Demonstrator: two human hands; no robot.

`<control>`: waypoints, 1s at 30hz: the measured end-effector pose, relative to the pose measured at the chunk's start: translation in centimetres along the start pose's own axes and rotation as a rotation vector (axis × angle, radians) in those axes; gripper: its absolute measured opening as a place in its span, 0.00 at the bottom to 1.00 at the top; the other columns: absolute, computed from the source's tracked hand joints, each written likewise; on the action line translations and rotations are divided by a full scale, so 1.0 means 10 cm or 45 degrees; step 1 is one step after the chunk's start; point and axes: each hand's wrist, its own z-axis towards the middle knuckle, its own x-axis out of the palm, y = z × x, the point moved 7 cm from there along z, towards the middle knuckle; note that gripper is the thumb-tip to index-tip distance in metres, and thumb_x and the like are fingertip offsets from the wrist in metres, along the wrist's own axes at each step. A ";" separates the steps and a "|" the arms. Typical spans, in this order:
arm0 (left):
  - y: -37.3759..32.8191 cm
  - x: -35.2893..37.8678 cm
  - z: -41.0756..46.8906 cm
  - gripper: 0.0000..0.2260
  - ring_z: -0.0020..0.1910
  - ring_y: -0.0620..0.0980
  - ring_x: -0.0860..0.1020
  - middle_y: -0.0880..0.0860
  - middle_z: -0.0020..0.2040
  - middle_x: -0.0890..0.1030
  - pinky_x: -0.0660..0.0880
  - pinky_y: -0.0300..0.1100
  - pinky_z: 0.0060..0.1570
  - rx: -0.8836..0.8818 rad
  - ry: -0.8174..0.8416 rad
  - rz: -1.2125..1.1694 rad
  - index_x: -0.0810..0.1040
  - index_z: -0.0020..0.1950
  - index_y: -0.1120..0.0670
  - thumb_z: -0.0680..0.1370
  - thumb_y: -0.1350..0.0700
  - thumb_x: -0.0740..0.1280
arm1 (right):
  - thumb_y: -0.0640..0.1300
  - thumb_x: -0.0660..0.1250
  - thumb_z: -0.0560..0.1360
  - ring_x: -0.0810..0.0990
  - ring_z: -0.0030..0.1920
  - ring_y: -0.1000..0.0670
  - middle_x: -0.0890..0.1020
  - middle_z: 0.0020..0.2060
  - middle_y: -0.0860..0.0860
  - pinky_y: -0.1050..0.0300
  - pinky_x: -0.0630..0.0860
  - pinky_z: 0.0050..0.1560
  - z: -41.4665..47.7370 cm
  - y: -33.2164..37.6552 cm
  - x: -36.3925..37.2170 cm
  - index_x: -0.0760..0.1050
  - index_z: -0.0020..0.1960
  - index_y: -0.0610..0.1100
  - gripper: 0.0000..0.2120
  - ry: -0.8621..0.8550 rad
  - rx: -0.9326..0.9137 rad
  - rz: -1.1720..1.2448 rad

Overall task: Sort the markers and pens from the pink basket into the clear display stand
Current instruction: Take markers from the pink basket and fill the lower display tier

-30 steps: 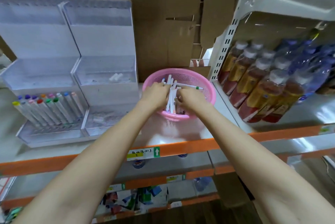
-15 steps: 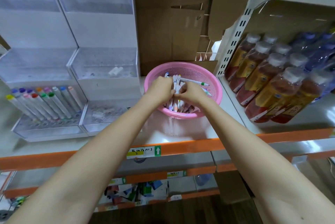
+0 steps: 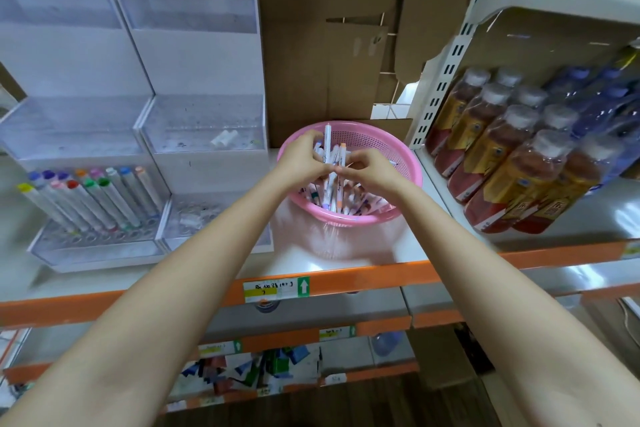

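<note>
A pink basket [image 3: 410, 167] full of white markers and pens stands on the shelf, right of centre. Both hands meet over it. My left hand [image 3: 301, 158] and my right hand [image 3: 372, 168] together grip a bunch of white markers [image 3: 333, 163], held nearly upright with their coloured caps sticking up above my fingers. More markers [image 3: 341, 200] lie loose in the basket below. The clear display stand [image 3: 204, 129] sits to the left in stepped tiers. Its lower left tier holds several markers with coloured caps [image 3: 93, 198] standing in holes.
Shrink-wrapped bottles of brown drink [image 3: 512, 163] fill the shelf to the right, behind a white slotted upright [image 3: 446, 80]. Cardboard [image 3: 329, 46] backs the shelf. An orange shelf edge with a price label [image 3: 277, 288] runs across the front, with lower shelves beneath.
My hands have gathered markers in the basket and raised them into an upright bunch. The view has shifted slightly closer.
</note>
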 end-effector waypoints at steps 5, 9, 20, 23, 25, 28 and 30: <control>-0.16 -0.21 -0.23 0.38 0.41 0.52 0.81 0.58 0.44 0.79 0.81 0.48 0.43 0.197 -0.036 0.017 0.59 0.75 0.45 0.71 0.63 0.73 | 0.42 0.67 0.77 0.80 0.36 0.51 0.83 0.39 0.46 0.62 0.76 0.36 -0.10 0.22 -0.01 0.79 0.51 0.37 0.08 0.049 -0.125 0.094; -0.32 -0.39 -0.47 0.40 0.43 0.51 0.80 0.52 0.56 0.76 0.81 0.43 0.38 0.382 -0.046 0.023 0.57 0.76 0.45 0.71 0.65 0.71 | 0.42 0.67 0.78 0.81 0.38 0.49 0.83 0.39 0.44 0.61 0.77 0.37 -0.17 0.50 -0.03 0.78 0.49 0.36 0.09 -0.005 -0.247 0.079; -0.19 -1.15 -1.12 0.27 0.30 0.51 0.81 0.56 0.36 0.78 0.81 0.48 0.33 0.497 -0.222 -0.018 0.62 0.70 0.45 0.76 0.61 0.68 | 0.40 0.67 0.77 0.79 0.37 0.47 0.81 0.38 0.41 0.44 0.81 0.42 -0.35 1.27 0.29 0.78 0.47 0.38 0.05 -0.279 -0.486 0.104; 0.03 -1.51 -1.24 0.24 0.32 0.50 0.81 0.55 0.40 0.79 0.81 0.50 0.33 0.468 -0.355 -0.040 0.63 0.68 0.45 0.77 0.59 0.68 | 0.41 0.67 0.76 0.80 0.36 0.43 0.81 0.36 0.43 0.39 0.80 0.41 -0.34 1.45 0.55 0.77 0.47 0.38 0.05 -0.304 -0.483 0.107; 0.20 -1.77 -1.32 0.23 0.32 0.49 0.81 0.54 0.41 0.79 0.81 0.51 0.36 0.438 -0.458 0.029 0.64 0.68 0.47 0.77 0.58 0.68 | 0.38 0.67 0.76 0.81 0.38 0.44 0.81 0.38 0.44 0.41 0.81 0.42 -0.35 1.58 0.76 0.78 0.52 0.38 0.06 -0.296 -0.480 0.147; 0.39 -2.10 -1.43 0.24 0.37 0.49 0.80 0.50 0.40 0.77 0.80 0.52 0.40 0.430 -0.565 0.116 0.65 0.69 0.48 0.76 0.59 0.68 | 0.37 0.67 0.76 0.83 0.39 0.45 0.82 0.41 0.42 0.43 0.81 0.43 -0.35 1.79 1.06 0.73 0.60 0.40 0.13 -0.277 -0.506 0.117; 0.50 -2.25 -1.47 0.24 0.38 0.49 0.80 0.48 0.40 0.75 0.81 0.52 0.39 0.428 -0.556 0.068 0.65 0.68 0.47 0.76 0.58 0.69 | 0.36 0.67 0.76 0.82 0.38 0.46 0.82 0.40 0.42 0.42 0.81 0.43 -0.35 1.92 1.26 0.70 0.63 0.43 0.17 -0.250 -0.513 0.110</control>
